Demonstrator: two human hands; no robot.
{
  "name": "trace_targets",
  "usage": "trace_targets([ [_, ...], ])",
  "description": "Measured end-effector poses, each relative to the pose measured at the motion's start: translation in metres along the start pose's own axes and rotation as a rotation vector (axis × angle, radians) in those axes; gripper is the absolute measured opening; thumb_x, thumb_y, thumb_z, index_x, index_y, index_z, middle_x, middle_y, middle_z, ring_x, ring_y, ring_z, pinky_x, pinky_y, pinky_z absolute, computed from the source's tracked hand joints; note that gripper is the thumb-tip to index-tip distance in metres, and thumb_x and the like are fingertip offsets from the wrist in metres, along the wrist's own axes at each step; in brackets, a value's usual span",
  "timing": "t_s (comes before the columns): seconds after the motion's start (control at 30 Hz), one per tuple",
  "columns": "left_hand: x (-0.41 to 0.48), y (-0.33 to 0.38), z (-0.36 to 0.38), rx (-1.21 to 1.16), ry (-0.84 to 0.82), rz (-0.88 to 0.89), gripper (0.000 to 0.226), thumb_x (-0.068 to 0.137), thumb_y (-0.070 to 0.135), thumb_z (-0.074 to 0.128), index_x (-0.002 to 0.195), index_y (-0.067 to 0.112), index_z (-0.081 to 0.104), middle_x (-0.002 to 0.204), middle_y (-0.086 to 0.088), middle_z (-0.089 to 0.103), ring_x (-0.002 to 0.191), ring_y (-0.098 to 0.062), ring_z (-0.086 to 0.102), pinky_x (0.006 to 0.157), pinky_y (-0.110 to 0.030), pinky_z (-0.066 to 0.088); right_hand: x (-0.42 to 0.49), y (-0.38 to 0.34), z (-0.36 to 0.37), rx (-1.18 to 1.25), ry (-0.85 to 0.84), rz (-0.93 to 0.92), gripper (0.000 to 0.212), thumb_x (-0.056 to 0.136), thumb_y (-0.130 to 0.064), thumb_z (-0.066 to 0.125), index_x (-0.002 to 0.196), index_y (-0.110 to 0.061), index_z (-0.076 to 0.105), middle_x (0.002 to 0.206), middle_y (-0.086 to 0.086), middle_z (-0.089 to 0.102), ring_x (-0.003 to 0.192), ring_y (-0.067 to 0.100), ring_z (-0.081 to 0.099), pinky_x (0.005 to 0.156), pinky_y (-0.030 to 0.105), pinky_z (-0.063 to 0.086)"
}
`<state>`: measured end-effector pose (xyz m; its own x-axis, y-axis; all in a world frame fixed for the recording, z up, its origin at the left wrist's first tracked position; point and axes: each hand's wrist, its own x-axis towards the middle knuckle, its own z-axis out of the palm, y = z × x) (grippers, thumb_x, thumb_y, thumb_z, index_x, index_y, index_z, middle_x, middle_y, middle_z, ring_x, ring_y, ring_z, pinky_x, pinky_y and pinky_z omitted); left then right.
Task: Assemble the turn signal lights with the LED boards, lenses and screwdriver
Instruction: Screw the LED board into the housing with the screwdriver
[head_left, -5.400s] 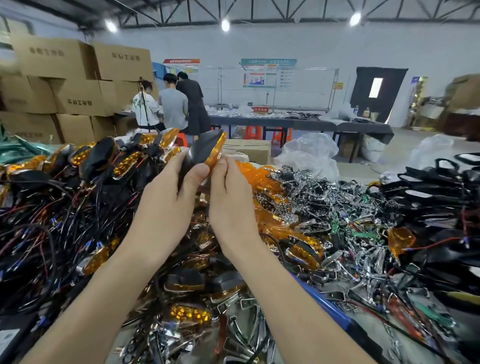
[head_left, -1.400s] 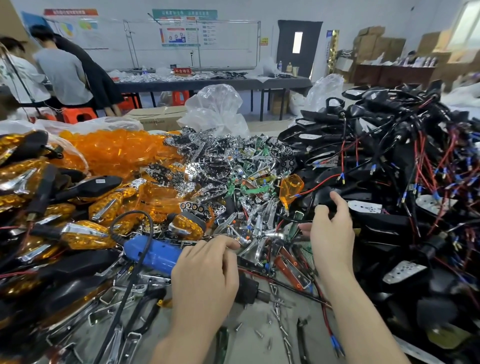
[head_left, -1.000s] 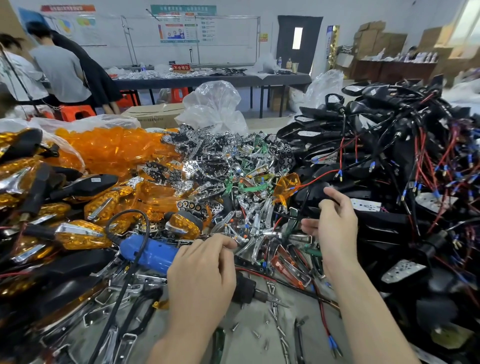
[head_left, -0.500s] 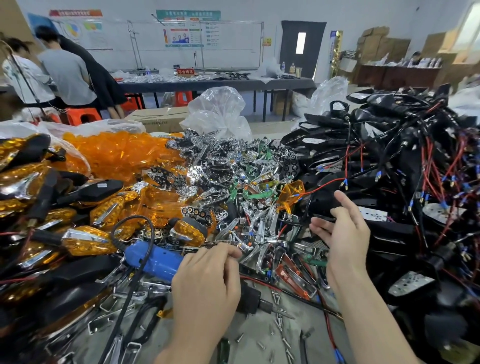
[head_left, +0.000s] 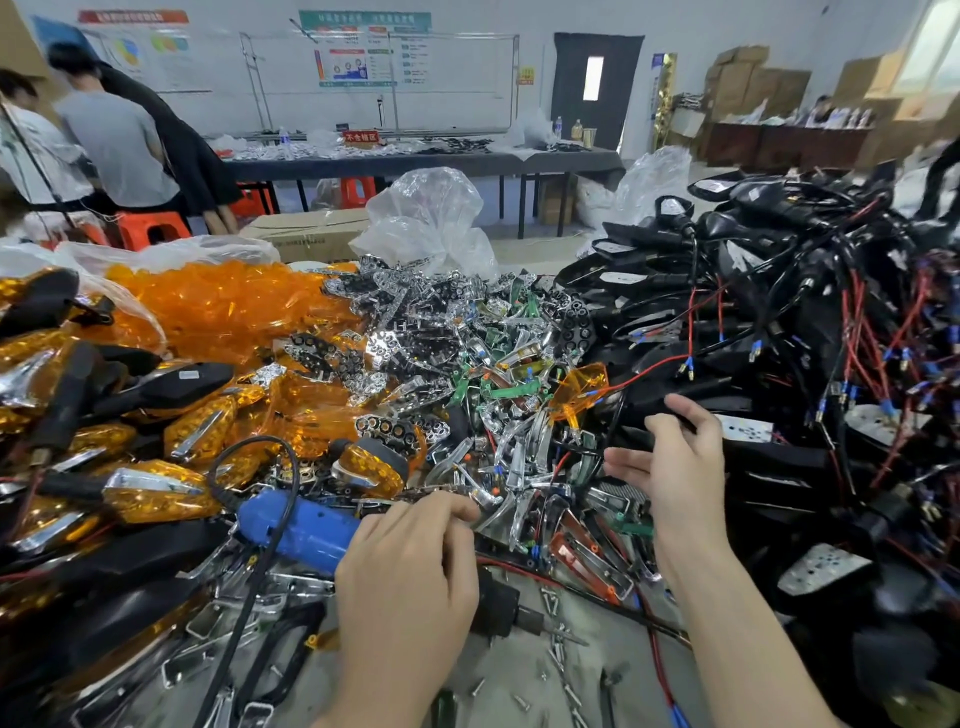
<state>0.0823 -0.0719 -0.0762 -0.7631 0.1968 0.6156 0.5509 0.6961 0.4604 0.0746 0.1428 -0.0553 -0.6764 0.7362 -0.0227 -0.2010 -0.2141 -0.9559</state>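
My left hand (head_left: 410, 587) lies curled over the blue electric screwdriver (head_left: 296, 530), fingertips among chrome pieces; what they hold is hidden. My right hand (head_left: 675, 467) hovers with fingers spread and empty at the edge of the heap of black housings with red and black wires (head_left: 779, 322). A single orange lens (head_left: 576, 387) lies just beyond it. Chrome reflectors and green LED boards (head_left: 441, 338) are piled in the middle. Loose orange lenses (head_left: 223, 312) fill a bag behind, left of centre. Assembled turn signals (head_left: 156, 488) lie at the left.
Loose screws (head_left: 550, 603) are scattered on the grey table (head_left: 519, 686) near me. Clear plastic bags (head_left: 426, 218) and a cardboard box (head_left: 311, 234) stand beyond the piles. People (head_left: 119, 140) work at a far table on the left.
The assembled turn signal I held in both hands earlier is gone. My right hand has drawn back slightly from the black housings and opened. My left hand has stayed over the screwdriver.
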Motion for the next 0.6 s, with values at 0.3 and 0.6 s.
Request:
trace_targets([
  [0.3, 0.0002, -0.0012, 0.0002, 0.008, -0.001, -0.014, 0.023, 0.088, 0.030, 0.042, 0.084, 0.037, 0.063, 0.072, 0.029, 0.050, 0.077, 0.023, 0.043, 0.062, -0.007, 0.027, 0.0004, 0.0027, 0.0015, 0.013, 0.012, -0.047, 0.037, 0.100, -0.001, 0.045, 0.110, -0.035, 0.054, 0.111, 0.009, 0.058, 0.048, 0.009, 0.061, 0.051, 0.022, 0.054],
  [0.6, -0.0003, 0.0011, -0.0022, 0.020, 0.010, -0.021, 0.024, 0.087, 0.031, 0.041, 0.082, 0.038, 0.063, 0.066, 0.028, 0.047, 0.067, 0.022, 0.035, 0.062, -0.006, 0.024, -0.0030, -0.0027, -0.0005, 0.090, 0.020, -0.042, 0.027, 0.103, -0.011, 0.050, 0.116, -0.031, 0.062, 0.096, 0.001, 0.061, 0.052, 0.009, 0.062, 0.054, 0.021, 0.054],
])
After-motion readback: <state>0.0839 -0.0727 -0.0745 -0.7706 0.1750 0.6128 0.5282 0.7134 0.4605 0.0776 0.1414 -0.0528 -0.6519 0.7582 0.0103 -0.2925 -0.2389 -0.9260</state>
